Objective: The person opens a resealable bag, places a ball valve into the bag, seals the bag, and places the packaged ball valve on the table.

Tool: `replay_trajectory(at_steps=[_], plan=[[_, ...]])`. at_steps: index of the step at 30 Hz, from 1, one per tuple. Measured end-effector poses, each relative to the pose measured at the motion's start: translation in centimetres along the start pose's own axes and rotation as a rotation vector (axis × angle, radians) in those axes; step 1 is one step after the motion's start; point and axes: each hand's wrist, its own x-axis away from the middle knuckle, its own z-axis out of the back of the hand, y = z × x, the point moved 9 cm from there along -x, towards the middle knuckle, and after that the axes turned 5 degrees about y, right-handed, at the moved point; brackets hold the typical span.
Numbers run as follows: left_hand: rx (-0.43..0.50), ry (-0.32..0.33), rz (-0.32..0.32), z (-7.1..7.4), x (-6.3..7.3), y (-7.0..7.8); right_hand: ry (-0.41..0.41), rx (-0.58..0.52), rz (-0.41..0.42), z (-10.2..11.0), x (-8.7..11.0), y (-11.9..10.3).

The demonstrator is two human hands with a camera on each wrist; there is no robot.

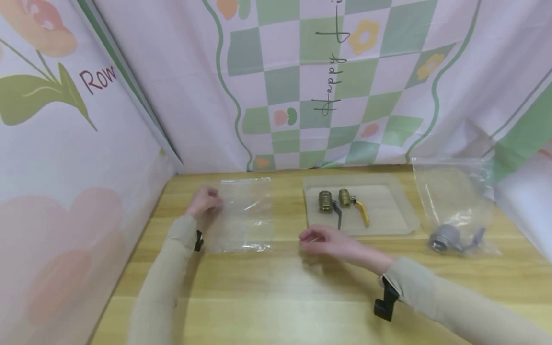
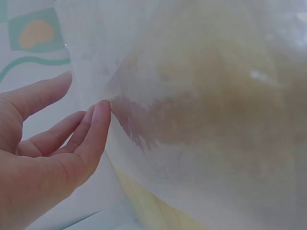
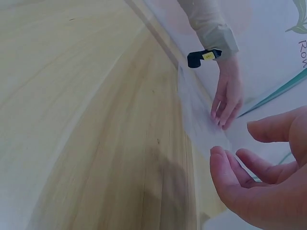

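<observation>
A clear zip bag [image 1: 247, 215] lies flat at the left of the table. My left hand [image 1: 204, 201] is at its left edge, thumb and fingers apart; in the left wrist view the fingertips [image 2: 104, 106] of that hand come right up to the film. My right hand [image 1: 329, 242] hovers over the table in front of a translucent tray [image 1: 390, 230], its fingers loosely bent around nothing. On the tray sit two brass ball valves, a larger valve with a dark lever [image 1: 325, 201] and a smaller valve with a yellow lever [image 1: 344, 198].
Right of the tray, a second clear zip bag [image 1: 453, 191] holds a grey valve-like part [image 1: 446, 237] with a lever. Patterned curtains [image 1: 280, 86] hang behind the wooden table [image 1: 267, 297] and along its left side. Both wrists wear black camera mounts.
</observation>
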Motion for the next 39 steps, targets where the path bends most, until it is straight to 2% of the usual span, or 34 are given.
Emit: replay_trajectory(at_steps=[7, 10, 14, 24, 32, 39], plan=[[0.014, -0.003, 0.104, -0.1, -1.2, -0.7, -0.019, -0.046, -0.037, -1.4, -1.7, -0.3], [0.018, -0.003, 0.128, 0.0, -1.6, -0.8, -0.02, -0.043, -0.067, -2.0, -2.5, -0.3], [0.002, 0.015, 0.118, 0.2, -2.1, -0.6, -0.001, -0.043, -0.094, -2.5, -3.5, -0.4], [-0.025, 0.04, 0.092, 0.3, -3.1, -0.4, 0.026, -0.211, -0.21, -4.0, -5.5, 0.6], [0.025, 0.042, 0.117, 0.2, -2.9, -0.2, 0.047, -0.233, -0.29, -4.2, -6.1, 1.2], [0.099, 0.053, 0.127, 0.4, -2.5, -0.2, 0.016, -0.29, -0.317, -4.6, -6.8, 1.0]])
